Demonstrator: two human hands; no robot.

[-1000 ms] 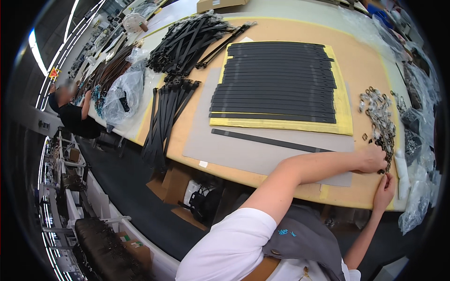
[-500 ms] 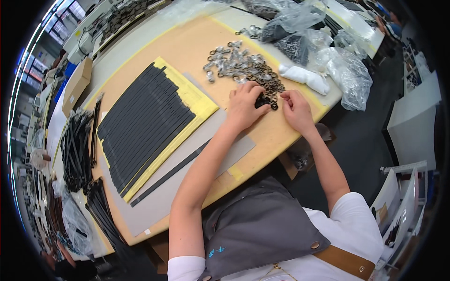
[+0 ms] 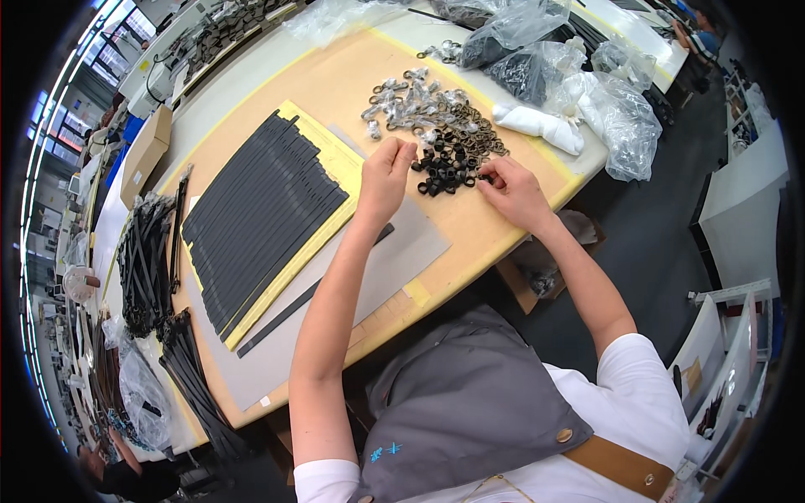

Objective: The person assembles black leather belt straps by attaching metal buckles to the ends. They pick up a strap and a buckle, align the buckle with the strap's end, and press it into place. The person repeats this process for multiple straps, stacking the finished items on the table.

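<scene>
My left hand point(image 3: 384, 180) is raised over the grey sheet point(image 3: 411, 251), its fingers pinched together; what they hold, if anything, is hidden. Just right of it lies a pile of small black loops point(image 3: 446, 170). My right hand point(image 3: 515, 193) is at the right edge of this pile, thumb and fingertips closed on a small dark piece that looks like one of the black loops. Beyond the black pile spread bronze-coloured metal rings point(image 3: 471, 127), and further left are metal pieces in clear wrapping point(image 3: 401, 102).
Left of my hands, black straps point(image 3: 260, 222) lie side by side on a yellow board point(image 3: 340, 172). One loose strap point(image 3: 285, 318) is on the grey sheet. Bundled straps point(image 3: 144, 268) are at the table's left. Plastic bags point(image 3: 625, 117) and a white roll point(image 3: 541, 127) sit far right.
My left hand has lifted off the black loops and moved left, its fingers now pinched, leaving the pile in view. My right hand has shifted slightly left and down toward the pile.
</scene>
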